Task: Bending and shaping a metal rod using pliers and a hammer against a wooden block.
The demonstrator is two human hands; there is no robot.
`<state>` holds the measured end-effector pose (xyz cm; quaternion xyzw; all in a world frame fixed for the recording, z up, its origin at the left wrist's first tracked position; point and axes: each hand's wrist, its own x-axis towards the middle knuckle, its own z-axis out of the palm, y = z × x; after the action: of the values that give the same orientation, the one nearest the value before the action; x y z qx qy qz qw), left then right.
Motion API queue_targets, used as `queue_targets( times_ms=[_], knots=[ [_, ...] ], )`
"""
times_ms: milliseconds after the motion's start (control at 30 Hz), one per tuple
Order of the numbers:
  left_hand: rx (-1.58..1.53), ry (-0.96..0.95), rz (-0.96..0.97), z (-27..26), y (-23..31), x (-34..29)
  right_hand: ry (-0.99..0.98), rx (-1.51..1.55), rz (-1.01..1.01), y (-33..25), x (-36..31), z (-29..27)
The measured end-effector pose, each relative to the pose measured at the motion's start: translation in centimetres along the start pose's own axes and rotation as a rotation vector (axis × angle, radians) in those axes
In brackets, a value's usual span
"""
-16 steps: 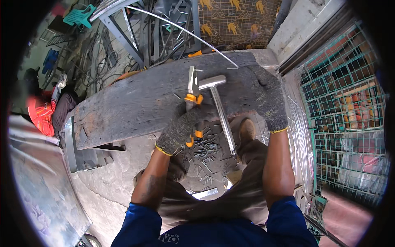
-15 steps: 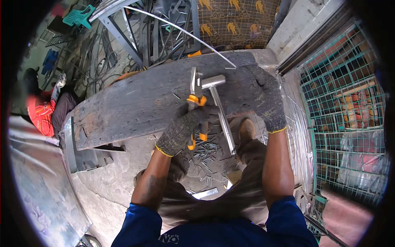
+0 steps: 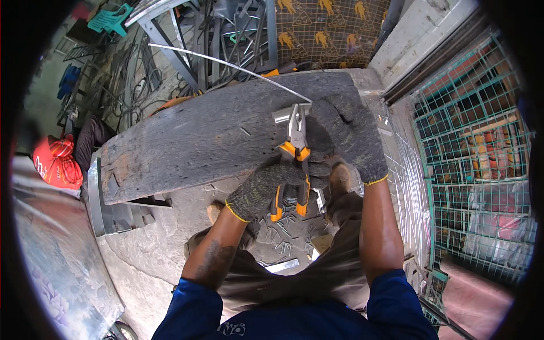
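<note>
My left hand, in a dark knitted glove with a yellow cuff, is wrapped round orange-and-black pliers. Their metal jaws point away from me, over the near edge of a dark wooden bench. Behind the pliers lies a silver hammer, mostly hidden. My right hand, gloved alike, is closed at the bench's right end, its fingertips partly hidden. A thin, slightly curved metal rod runs from its fingers to the upper left, the near end close to the plier jaws.
Cut metal pieces litter the floor between my feet. A steel frame and scrap stand beyond the bench. Green wire mesh rises on the right. A person in a red top sits at the far left.
The pliers have moved right, toward my right hand, and now cover much of the hammer. My right hand has come left and nearer, the rod shifting with it. The seated person has leaned down.
</note>
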<state>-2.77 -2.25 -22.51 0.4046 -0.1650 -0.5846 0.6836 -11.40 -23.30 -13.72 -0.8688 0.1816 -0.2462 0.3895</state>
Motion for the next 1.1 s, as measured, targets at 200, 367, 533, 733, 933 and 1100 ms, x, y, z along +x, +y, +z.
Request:
queue_targets(
  times_ms=[200, 367, 533, 733, 933, 1100],
  knots=[
    [0.118, 0.013, 0.052, 0.0, -0.1, -0.3, -0.005, -0.111, -0.085, 1.0, 0.0, 0.6],
    [-0.118, 0.054, -0.045, 0.2, 0.0, 0.0, -0.03, -0.069, -0.082, 0.6, 0.1, 0.8],
    [-0.011, 0.125, -0.07, 2.2, 1.3, -0.2, -0.01, -0.112, -0.164, 1.0, 0.2, 0.8],
    [-0.189, 0.051, 0.019, 1.5, 1.0, -0.2, -0.009, -0.222, -0.326, 2.4, 0.1, -0.7],
    [-0.298, 0.114, -0.031, 2.7, 2.0, -0.6, -0.202, 0.002, -0.095, 1.8, -0.3, -1.4],
    [-0.308, 0.14, -0.027, 3.3, 2.5, -0.7, -0.33, 0.226, 0.05, 3.6, -0.3, -1.9]
  ],
)
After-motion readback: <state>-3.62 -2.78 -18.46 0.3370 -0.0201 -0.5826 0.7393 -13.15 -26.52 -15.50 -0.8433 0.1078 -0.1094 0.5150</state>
